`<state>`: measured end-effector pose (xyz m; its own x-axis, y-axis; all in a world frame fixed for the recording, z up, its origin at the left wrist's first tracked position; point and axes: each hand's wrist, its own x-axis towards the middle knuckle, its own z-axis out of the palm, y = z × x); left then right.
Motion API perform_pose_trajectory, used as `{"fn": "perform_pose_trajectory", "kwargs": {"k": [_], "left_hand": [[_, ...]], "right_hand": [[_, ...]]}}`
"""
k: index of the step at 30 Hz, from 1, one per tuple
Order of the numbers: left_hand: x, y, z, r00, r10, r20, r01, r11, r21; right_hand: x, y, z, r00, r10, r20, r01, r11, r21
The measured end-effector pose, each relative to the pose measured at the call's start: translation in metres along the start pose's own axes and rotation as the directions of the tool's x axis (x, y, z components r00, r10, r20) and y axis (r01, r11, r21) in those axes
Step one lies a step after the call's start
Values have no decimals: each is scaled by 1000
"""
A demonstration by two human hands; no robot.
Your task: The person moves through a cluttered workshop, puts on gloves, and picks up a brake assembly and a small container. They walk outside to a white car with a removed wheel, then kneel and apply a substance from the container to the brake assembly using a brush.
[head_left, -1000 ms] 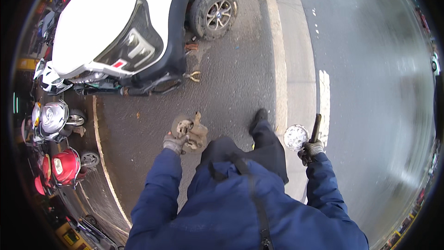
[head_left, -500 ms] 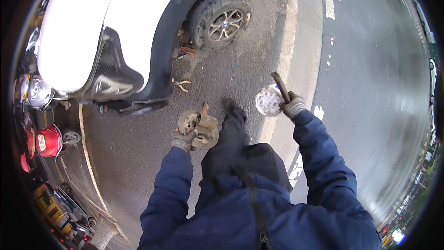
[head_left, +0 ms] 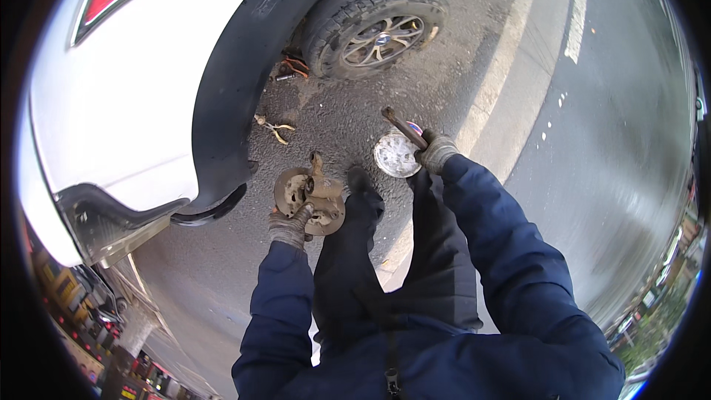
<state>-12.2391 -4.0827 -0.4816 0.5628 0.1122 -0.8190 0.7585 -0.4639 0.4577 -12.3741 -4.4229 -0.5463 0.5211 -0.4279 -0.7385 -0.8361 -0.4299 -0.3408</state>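
Gripping a rusty round metal part (head_left: 323, 191) beside the left leg (head_left: 355, 233): gloved left hand (head_left: 291, 224). Gloved right hand (head_left: 438, 151) is clasping a rod-shaped tool (head_left: 403, 127) and a whitish round tub (head_left: 393, 155). Yellow-handled pliers (head_left: 278, 130) are lying on the asphalt (head_left: 326, 118), beside a white car (head_left: 148, 104).

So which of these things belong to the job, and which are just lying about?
Likely part of the job:
brownish metal part with a round plate, in the left fingers
brown bar and round pale object, in the right fingers

Lying about, though perhaps used too:
yellow-handled pliers on the ground
orange-handled tool near the wheel
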Motion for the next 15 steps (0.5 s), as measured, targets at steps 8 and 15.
{"fn": "perform_pose_trajectory", "kwargs": {"k": [8,15], "left_hand": [[65,-7,74,991,100,-89,-112,985,-135],[161,-18,130,977,209,-51,-211,976,-53]], "right_hand": [[146,23,-13,994,-69,85,83,979,-184],[261,56,11,979,-164,121,189,954,-233]]}}
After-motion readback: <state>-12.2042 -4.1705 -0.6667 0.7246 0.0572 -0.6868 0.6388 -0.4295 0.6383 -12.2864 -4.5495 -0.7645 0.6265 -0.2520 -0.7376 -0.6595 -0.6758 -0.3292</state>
